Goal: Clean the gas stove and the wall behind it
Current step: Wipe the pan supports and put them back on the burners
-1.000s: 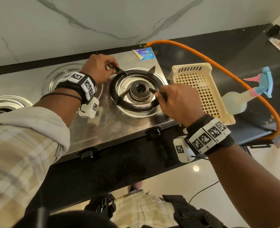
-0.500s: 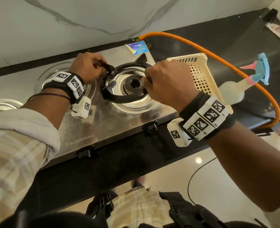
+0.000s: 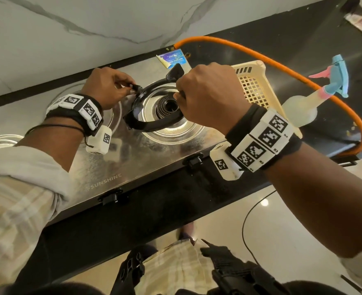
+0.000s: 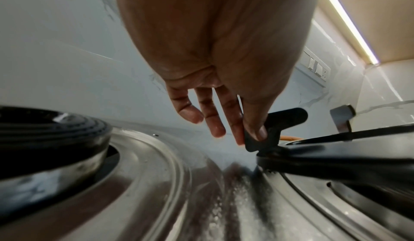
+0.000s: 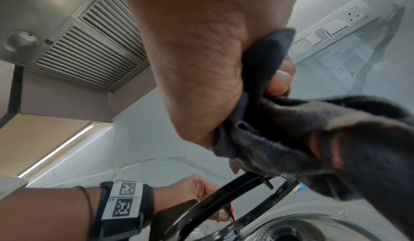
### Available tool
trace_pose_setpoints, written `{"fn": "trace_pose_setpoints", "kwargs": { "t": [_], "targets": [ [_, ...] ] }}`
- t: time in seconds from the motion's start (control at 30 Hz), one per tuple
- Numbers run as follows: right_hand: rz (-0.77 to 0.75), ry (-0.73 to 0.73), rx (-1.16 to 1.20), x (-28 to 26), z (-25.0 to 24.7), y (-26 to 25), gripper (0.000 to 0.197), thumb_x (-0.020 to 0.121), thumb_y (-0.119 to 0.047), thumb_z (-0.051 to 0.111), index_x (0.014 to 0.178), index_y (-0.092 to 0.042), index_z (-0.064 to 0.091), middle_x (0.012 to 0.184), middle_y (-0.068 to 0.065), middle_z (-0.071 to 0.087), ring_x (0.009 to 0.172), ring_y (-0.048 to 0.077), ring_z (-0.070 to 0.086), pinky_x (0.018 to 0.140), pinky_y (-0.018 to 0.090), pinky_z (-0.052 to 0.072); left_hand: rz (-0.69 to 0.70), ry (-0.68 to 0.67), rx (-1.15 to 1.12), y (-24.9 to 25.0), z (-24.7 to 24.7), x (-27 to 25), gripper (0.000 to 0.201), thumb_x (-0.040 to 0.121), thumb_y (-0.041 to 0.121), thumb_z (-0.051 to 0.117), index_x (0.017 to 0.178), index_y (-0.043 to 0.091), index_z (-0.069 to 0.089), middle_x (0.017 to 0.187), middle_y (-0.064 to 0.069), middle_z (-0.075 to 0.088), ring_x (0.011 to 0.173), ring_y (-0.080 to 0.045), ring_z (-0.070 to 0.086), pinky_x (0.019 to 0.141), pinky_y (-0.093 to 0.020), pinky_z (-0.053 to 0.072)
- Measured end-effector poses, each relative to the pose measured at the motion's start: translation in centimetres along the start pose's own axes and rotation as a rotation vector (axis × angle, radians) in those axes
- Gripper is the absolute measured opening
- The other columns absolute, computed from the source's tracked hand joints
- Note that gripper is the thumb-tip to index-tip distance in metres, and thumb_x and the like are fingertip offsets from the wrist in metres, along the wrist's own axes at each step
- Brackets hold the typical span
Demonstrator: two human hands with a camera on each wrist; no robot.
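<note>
The steel gas stove [image 3: 103, 167] stands against the marble wall [image 3: 90, 22]. Its black pan support [image 3: 152, 124] is raised and tilted over the right burner [image 3: 167, 105]. My left hand [image 3: 107, 86] pinches the ring's left prong [image 4: 275, 126] between thumb and fingers. My right hand [image 3: 207, 96] grips the ring's right side from above, and that part of the ring is hidden under it. The right wrist view shows a dark cloth [image 5: 336, 138] bunched in the same hand above the pan support [image 5: 224, 191].
A cream plastic basket [image 3: 254, 86] and a spray bottle [image 3: 303, 107] lie right of the stove on the black counter [image 3: 154, 213]. An orange gas hose [image 3: 282, 62] loops round them. The left burner [image 4: 44, 131] is bare. A switch panel [image 5: 325, 32] is on the wall.
The pan support lay flat round the burner; both hands have lifted it, and it now hangs tilted above the burner. My right hand rose and moved over the ring.
</note>
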State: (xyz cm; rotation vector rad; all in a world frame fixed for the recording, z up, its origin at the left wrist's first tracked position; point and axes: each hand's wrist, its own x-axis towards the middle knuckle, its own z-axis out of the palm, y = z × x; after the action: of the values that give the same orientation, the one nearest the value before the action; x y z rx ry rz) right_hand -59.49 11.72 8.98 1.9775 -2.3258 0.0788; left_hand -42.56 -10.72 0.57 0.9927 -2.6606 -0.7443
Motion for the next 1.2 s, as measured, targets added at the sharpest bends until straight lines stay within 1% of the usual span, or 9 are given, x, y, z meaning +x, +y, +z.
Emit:
{"fn": "trace_pose_setpoints", "kwargs": {
  "t": [0.1, 0.23, 0.4, 0.53, 0.63, 0.77, 0.87, 1.07, 1.2],
  "targets": [
    [0.003, -0.003, -0.027, 0.2, -0.2, -0.1, 0.038, 0.108, -0.037, 0.046, 0.121, -0.01, 0.069, 0.09, 0.008, 0.058, 0.074, 0.025, 0.058, 0.071, 0.032, 0.05, 0.002, -0.01, 0.005, 0.1, 0.0, 0.0, 0.024, 0.091, 0.02, 0.079, 0.114, 0.015, 0.078, 0.106, -0.008, 0.077, 0.097, -0.021, 0.07, 0.084, -0.026, 0.049],
    [-0.012, 0.0, -0.087, 0.6, -0.6, -0.4, 0.037, 0.108, -0.036, 0.047, 0.126, -0.01, 0.066, 0.09, 0.009, 0.053, 0.073, 0.025, 0.052, 0.068, 0.034, 0.039, -0.01, -0.033, 0.022, 0.1, 0.3, -0.2, 0.025, 0.091, 0.015, 0.077, 0.116, 0.013, 0.077, 0.109, -0.009, 0.077, 0.099, -0.022, 0.069, 0.087, -0.027, 0.046],
    [0.022, 0.011, -0.004, -0.2, 0.3, 0.4, 0.036, 0.108, -0.038, 0.048, 0.119, -0.01, 0.068, 0.09, 0.009, 0.06, 0.072, 0.024, 0.054, 0.068, 0.032, 0.044, -0.012, -0.016, 0.029, 0.2, 0.5, -0.2, 0.024, 0.092, 0.017, 0.077, 0.116, 0.013, 0.077, 0.108, -0.009, 0.077, 0.098, -0.024, 0.07, 0.086, -0.03, 0.05],
    [0.104, 0.03, 0.094, -2.3, 2.8, 1.4, 0.035, 0.106, -0.04, 0.049, 0.093, -0.015, 0.071, 0.074, 0.001, 0.058, 0.063, 0.021, 0.055, 0.063, 0.03, 0.045, 0.024, -0.002, 0.034, 0.7, 0.6, -0.1, 0.022, 0.09, 0.019, 0.08, 0.111, 0.014, 0.079, 0.1, -0.008, 0.077, 0.089, -0.023, 0.069, 0.081, -0.028, 0.05],
    [0.145, 0.008, 0.118, -3.9, 5.5, 2.1, 0.035, 0.104, -0.041, 0.051, 0.088, -0.019, 0.071, 0.072, -0.001, 0.061, 0.061, 0.019, 0.058, 0.06, 0.028, 0.041, 0.05, -0.014, 0.08, 1.0, 0.8, 0.1, 0.017, 0.088, 0.019, 0.081, 0.105, 0.018, 0.081, 0.09, -0.002, 0.074, 0.08, -0.018, 0.066, 0.077, -0.025, 0.046],
    [0.166, 0.033, 0.149, -5.0, 7.5, 2.8, 0.031, 0.103, -0.043, 0.056, 0.086, -0.02, 0.069, 0.073, -0.002, 0.063, 0.062, 0.02, 0.059, 0.058, 0.029, 0.045, 0.071, -0.006, 0.117, 1.0, 1.1, 0.0, 0.015, 0.089, 0.022, 0.081, 0.104, 0.022, 0.081, 0.089, -0.001, 0.075, 0.076, -0.018, 0.067, 0.075, -0.03, 0.051],
    [0.18, 0.064, 0.184, -5.3, 8.1, 2.8, 0.03, 0.102, -0.044, 0.059, 0.087, -0.02, 0.069, 0.073, -0.003, 0.061, 0.061, 0.016, 0.055, 0.059, 0.028, 0.041, 0.06, 0.029, 0.116, 0.8, 1.5, -0.3, 0.015, 0.089, 0.021, 0.08, 0.103, 0.024, 0.081, 0.089, 0.0, 0.076, 0.074, -0.016, 0.065, 0.073, -0.029, 0.049],
    [0.217, 0.07, 0.169, -4.8, 8.7, 3.4, 0.029, 0.104, -0.044, 0.058, 0.095, -0.02, 0.072, 0.078, -0.007, 0.056, 0.067, 0.014, 0.054, 0.063, 0.028, 0.042, 0.027, 0.089, 0.1, 0.7, 2.2, -0.9, 0.018, 0.091, 0.028, 0.077, 0.108, 0.024, 0.08, 0.099, 0.001, 0.079, 0.077, -0.018, 0.068, 0.078, -0.038, 0.059],
    [0.236, 0.04, 0.141, -4.5, 9.2, 3.6, 0.031, 0.104, -0.045, 0.056, 0.101, -0.02, 0.074, 0.081, -0.003, 0.063, 0.07, 0.016, 0.059, 0.068, 0.033, 0.053, 0.022, 0.116, 0.122, 0.8, 2.5, -1.1, 0.018, 0.093, 0.026, 0.075, 0.11, 0.023, 0.08, 0.101, 0.0, 0.079, 0.077, -0.015, 0.066, 0.078, -0.037, 0.059]
  ]
}}
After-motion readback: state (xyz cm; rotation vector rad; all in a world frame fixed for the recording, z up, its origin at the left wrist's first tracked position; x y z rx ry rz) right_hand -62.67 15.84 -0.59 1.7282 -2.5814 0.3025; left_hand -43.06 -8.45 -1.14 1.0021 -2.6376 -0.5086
